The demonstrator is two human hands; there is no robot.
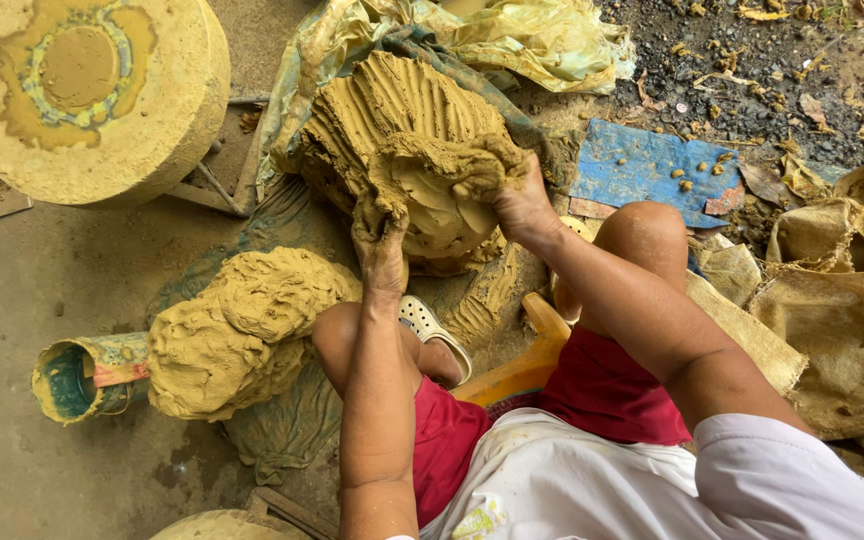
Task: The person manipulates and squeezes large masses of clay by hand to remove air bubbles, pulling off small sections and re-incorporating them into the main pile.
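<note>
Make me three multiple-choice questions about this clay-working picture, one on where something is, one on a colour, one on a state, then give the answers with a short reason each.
1. Where is the round clay-coated wheel?
A. top left
B. bottom right
C. on the person's lap

2. What colour are the shorts?
A. blue
B. red
C. black

3. What are the left hand and right hand doing?
A. resting on the knees
B. holding a bucket
C. gripping the big clay mound

Answers: 1 A, it sits in the upper left corner. 2 B, red cloth covers both thighs. 3 C, both hands' fingers dig into the wet clay.
</note>
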